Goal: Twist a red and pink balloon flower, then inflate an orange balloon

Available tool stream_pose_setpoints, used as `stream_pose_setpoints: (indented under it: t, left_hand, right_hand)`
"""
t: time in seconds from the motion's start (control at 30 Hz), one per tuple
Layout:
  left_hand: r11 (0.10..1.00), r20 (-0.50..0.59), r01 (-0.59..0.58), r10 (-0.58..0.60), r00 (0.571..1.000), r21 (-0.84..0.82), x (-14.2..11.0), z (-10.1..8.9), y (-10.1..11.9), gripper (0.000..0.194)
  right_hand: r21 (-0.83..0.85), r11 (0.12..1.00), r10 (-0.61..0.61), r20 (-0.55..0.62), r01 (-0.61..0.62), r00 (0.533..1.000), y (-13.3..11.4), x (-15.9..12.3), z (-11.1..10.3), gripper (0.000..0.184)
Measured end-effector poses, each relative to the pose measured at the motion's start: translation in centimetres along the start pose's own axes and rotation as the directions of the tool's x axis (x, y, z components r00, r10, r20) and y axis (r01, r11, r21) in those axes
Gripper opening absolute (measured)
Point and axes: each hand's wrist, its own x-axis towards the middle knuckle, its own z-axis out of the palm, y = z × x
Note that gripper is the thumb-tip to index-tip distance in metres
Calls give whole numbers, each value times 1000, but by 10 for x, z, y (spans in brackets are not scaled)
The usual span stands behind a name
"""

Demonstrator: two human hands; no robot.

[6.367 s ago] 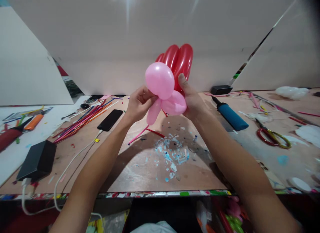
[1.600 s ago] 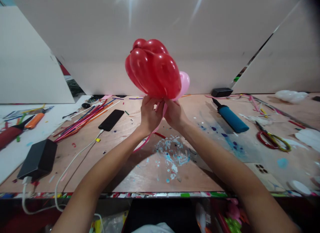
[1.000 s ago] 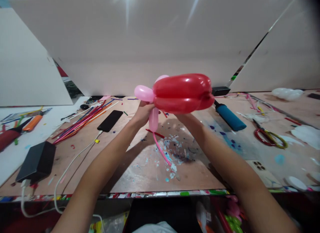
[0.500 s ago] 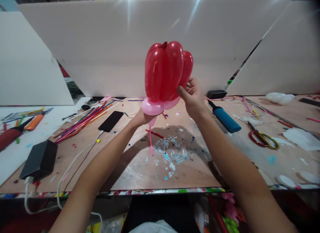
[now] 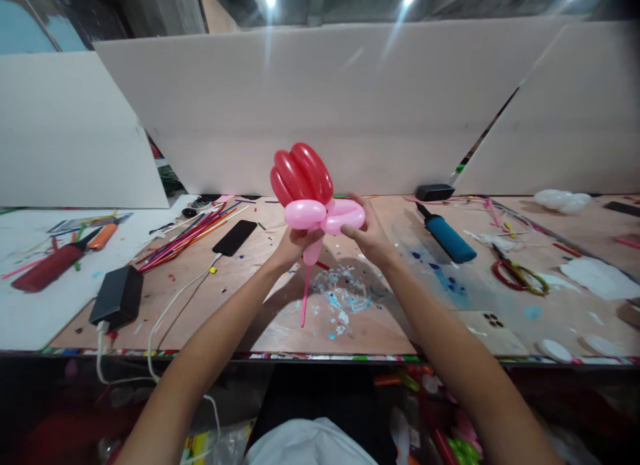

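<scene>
A twisted balloon piece hangs over the middle of the table, its red balloon segments [image 5: 303, 174] tilted to the left and away from me. Beneath them sit plump pink balloon segments [image 5: 345, 216], with a thin uninflated pink tail [image 5: 305, 297] dangling down. My left hand [image 5: 296, 246] is closed around the pink part from below, partly hidden by it. My right hand [image 5: 369, 230] pinches the right pink segment, thumb in front and fingers behind.
A blue hand pump [image 5: 449, 235] and scissors [image 5: 520, 273] lie to the right. Uninflated balloons [image 5: 187, 237], a black phone [image 5: 235, 238] and a dark adapter box [image 5: 117, 296] are on the left. White boards [image 5: 325, 112] stand behind. Light-blue scraps [image 5: 345, 292] litter the table's middle.
The balloon piece has come lower and its red top has tipped leftward. My right hand has moved from a red segment to a pink one. The camera view has shifted too.
</scene>
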Motion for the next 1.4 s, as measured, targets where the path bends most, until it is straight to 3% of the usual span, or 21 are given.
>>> stream_pose_setpoints:
  t: [0.17, 0.27, 0.37, 0.47, 0.6, 0.77, 0.87, 1.0, 1.1, 1.33, 1.4]
  left_hand:
    - [996, 147, 64, -54, 988, -66, -1, -16, 5, 60]
    - [966, 40, 197, -193, 980, -166, -4, -21, 16, 61]
    - [896, -19, 356, -374, 927, -265, -9, -19, 25, 52]
    - [903, -27, 305, -328, 944, -303, -12, -17, 29, 36]
    - [963, 62, 170, -160, 985, -208, -12, -22, 33, 47]
    - [993, 111, 35, -22, 994, -116, -14, -28, 38, 57]
    - [994, 135, -40, 53, 989, -99, -16, -30, 34, 65]
    - [990, 134, -129, 136, 982, -60, -16, -32, 26, 71]
    - [986, 129, -167, 165, 978, 8, -17, -34, 26, 71]
    - [926, 206, -324, 284, 936, 195, -21, -38, 45, 64]
    - [899, 240, -376, 323, 916, 226, -21, -39, 47, 63]
  right_hand:
    - [-182, 965, -209, -101, 188, 973, 5, -6, -3, 74]
    - [-330, 897, -336, -73, 295, 939, 2, -14, -1, 76]
    - [-428, 832, -398, -15, 354, 917, -2, -21, 4, 76]
    - [-454, 825, -402, -54, 336, 914, -4, -23, 7, 72]
    - [-333, 914, -295, -151, 232, 944, -1, -18, 3, 60]
    - [-126, 990, -91, -208, 66, 974, 6, -14, 0, 59]
    - [48, 999, 27, -179, -18, 984, 5, -14, 5, 59]
    - [235, 963, 146, -50, -130, 988, 1, -15, 10, 51]
    - [302, 930, 227, -27, -209, 973, 0, -16, 12, 48]
    - [467, 785, 439, 45, -407, 897, -7, -21, 18, 43]
    - [497, 723, 505, 94, -480, 858, -10, -21, 19, 45]
